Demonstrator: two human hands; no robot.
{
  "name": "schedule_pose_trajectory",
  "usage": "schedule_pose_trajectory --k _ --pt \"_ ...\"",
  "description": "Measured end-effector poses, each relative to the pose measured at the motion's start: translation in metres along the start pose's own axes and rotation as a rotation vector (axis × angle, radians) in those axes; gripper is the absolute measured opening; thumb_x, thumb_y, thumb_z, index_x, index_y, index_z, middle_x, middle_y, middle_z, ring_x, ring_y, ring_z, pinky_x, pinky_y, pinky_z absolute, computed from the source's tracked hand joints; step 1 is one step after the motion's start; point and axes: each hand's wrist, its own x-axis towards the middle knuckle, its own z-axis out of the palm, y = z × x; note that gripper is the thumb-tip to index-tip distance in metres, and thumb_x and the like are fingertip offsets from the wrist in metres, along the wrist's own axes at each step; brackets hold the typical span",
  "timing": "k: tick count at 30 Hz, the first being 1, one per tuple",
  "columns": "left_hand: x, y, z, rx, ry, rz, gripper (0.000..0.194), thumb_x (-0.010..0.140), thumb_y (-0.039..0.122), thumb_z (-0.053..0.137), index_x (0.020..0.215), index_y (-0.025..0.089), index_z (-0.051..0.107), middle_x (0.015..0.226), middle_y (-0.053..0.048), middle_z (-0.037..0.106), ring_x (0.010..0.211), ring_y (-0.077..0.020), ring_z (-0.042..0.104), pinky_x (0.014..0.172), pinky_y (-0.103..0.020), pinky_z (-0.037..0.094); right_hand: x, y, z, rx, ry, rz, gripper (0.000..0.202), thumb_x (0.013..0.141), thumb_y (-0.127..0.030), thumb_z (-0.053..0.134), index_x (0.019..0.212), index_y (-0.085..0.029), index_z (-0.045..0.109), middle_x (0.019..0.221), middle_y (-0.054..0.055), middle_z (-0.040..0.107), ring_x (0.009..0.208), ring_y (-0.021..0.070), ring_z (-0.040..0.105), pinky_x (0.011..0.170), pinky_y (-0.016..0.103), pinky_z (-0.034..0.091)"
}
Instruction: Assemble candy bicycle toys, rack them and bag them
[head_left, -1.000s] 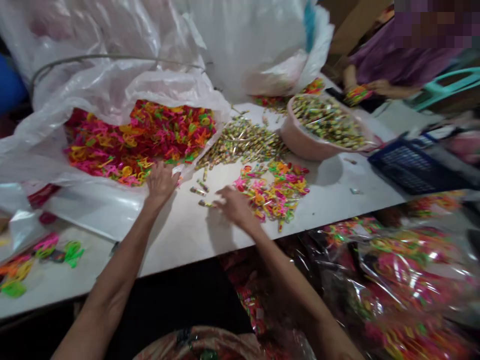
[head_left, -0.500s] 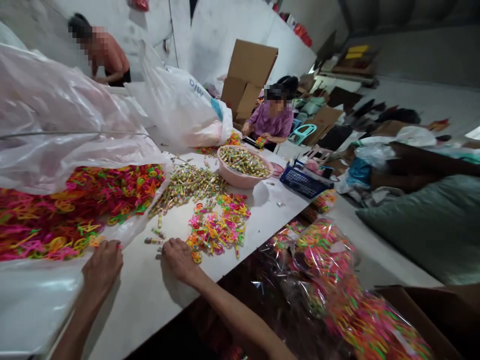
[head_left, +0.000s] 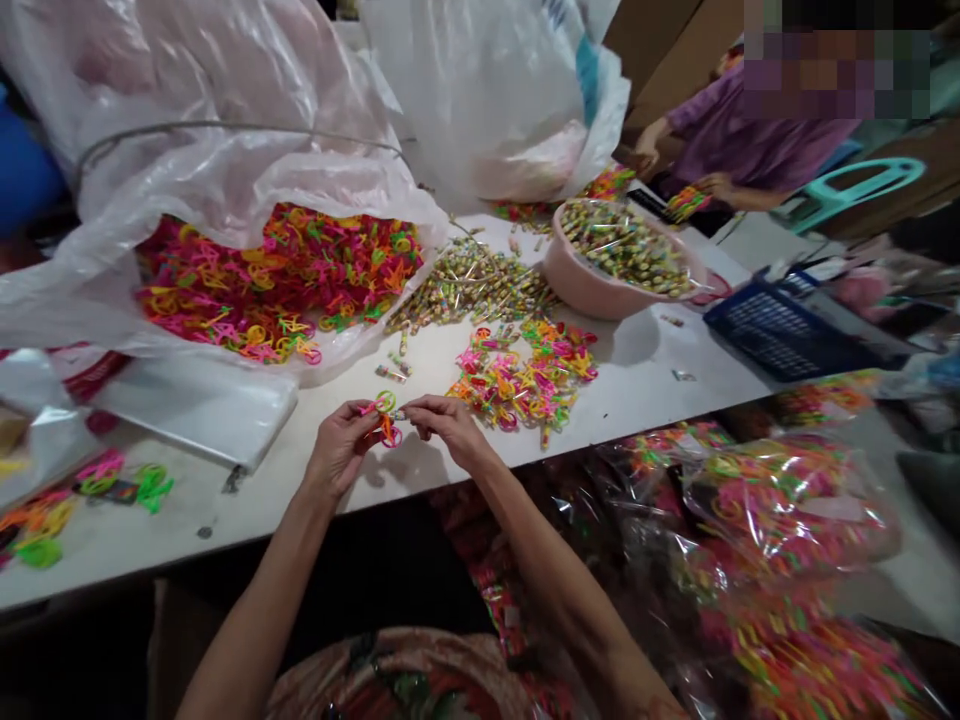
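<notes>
My left hand (head_left: 341, 440) pinches a few small coloured plastic pieces (head_left: 386, 405), green, pink and orange with ring-shaped parts. Close beside it, my right hand (head_left: 450, 425) has its fingertips closed on a small tube-like wrapped piece (head_left: 401, 413), which meets the plastic pieces. Both hands are raised over the table's near edge. Just beyond the right hand lies a pile of bright plastic pieces (head_left: 525, 375), some with tubes attached. A heap of small patterned tubes (head_left: 480, 285) spreads behind it, and a few loose tubes (head_left: 394, 368) lie nearer.
A large plastic bag (head_left: 247, 185) spills coloured pieces at the left. Beyond the tubes stand a pink basin (head_left: 592, 285) of tubes and a blue basket (head_left: 780, 325). Filled clear bags (head_left: 787, 500) lie low at right. A co-worker in a purple top (head_left: 765, 130) sits across the table.
My hands have come together off the table, the left now with coloured pieces and the right with a small tube. The view has tilted down and shifted left.
</notes>
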Motion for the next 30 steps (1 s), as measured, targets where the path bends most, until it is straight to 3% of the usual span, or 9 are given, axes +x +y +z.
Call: schedule_pose_trajectory --k 5,11,15,19,23,27,30 --pt "-0.005 -0.004 0.003 0.035 0.006 0.044 0.046 0.038 0.027 0.091 0.071 0.015 0.062 0.068 0.000 0.069 0.060 -0.0115 0.063 0.058 -0.024 0.052 -0.002 0.001 0.002 0.079 -0.017 0.069 0.029 0.060 -0.039 0.079 0.072 -0.015 0.071 0.052 -0.006 0.055 0.045 0.0053 0.046 0.048 0.021 0.036" --pt "-0.008 -0.015 0.005 0.041 0.006 0.005 0.049 0.036 0.028 0.091 0.073 0.016 0.060 0.067 0.001 0.068 0.058 -0.0097 0.061 0.056 -0.021 0.050 -0.004 0.007 0.001 0.158 0.005 0.136 0.039 0.053 -0.046 0.083 0.067 -0.016 0.063 0.053 -0.004 0.060 0.039 0.0058 0.050 0.042 0.020 0.039" --pt "-0.007 -0.021 0.006 0.058 0.027 0.035 0.049 0.037 0.030 0.090 0.072 0.016 0.059 0.064 0.002 0.066 0.056 -0.0089 0.060 0.054 -0.020 0.049 -0.010 0.010 0.001 0.074 0.045 0.059 0.038 0.057 -0.049 0.080 0.065 -0.016 0.063 0.052 -0.004 0.060 0.039 0.0066 0.051 0.041 0.020 0.042" --pt "-0.001 -0.025 0.008 0.154 0.085 0.163 0.044 0.038 0.027 0.088 0.069 0.016 0.059 0.061 0.002 0.064 0.055 -0.0095 0.059 0.054 -0.021 0.047 -0.015 0.012 0.005 -0.109 0.148 -0.055 0.033 0.064 -0.049 0.075 0.065 -0.017 0.066 0.046 -0.004 0.056 0.040 0.0084 0.051 0.044 0.022 0.044" --pt "0.004 -0.034 0.013 0.224 0.054 0.176 0.041 0.043 0.032 0.086 0.071 0.016 0.060 0.063 0.001 0.065 0.057 -0.0108 0.059 0.056 -0.023 0.048 -0.017 0.013 0.002 -0.185 0.183 -0.053 0.033 0.069 -0.050 0.070 0.065 -0.017 0.066 0.048 -0.003 0.057 0.041 0.0096 0.051 0.044 0.023 0.044" --pt "0.010 -0.032 0.015 0.374 -0.060 0.187 0.040 0.054 0.035 0.080 0.086 0.016 0.064 0.071 -0.001 0.067 0.063 -0.0129 0.061 0.062 -0.025 0.049 -0.020 -0.004 -0.030 -0.448 0.230 -0.140 0.027 0.075 -0.045 0.065 0.070 -0.018 0.068 0.055 -0.001 0.059 0.047 0.0115 0.053 0.049 0.025 0.045" --pt "0.027 -0.005 0.005 0.693 -0.005 0.476 0.036 0.068 0.032 0.070 0.102 0.020 0.065 0.089 -0.005 0.069 0.079 -0.0172 0.063 0.074 -0.030 0.050 -0.016 -0.028 -0.071 -0.772 0.393 -0.277 0.028 0.081 -0.044 0.057 0.078 -0.020 0.071 0.068 0.003 0.065 0.064 0.0170 0.060 0.062 0.031 0.049"
